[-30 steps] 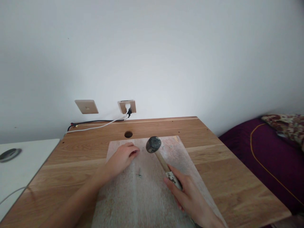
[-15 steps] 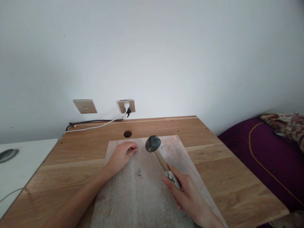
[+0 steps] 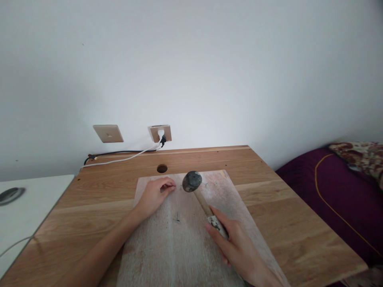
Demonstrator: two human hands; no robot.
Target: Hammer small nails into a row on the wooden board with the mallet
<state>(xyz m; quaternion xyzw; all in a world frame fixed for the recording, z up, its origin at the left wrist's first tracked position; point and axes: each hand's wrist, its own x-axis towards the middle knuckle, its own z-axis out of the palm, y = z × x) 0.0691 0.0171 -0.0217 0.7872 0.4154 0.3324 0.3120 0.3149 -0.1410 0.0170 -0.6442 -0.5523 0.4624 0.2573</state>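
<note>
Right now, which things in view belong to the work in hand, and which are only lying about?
In use:
hammer, held in the right hand
board, under the left hand
nail, on the board

Lying about:
cables
socket
white table
bed

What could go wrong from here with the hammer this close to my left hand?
1. The left hand has its fingertips on the board, close beside the head of the hammer that the right hand grips. A stray blow may hit them.
2. No clamp shows on the board, so it may shift on the desk under a strike.
</note>
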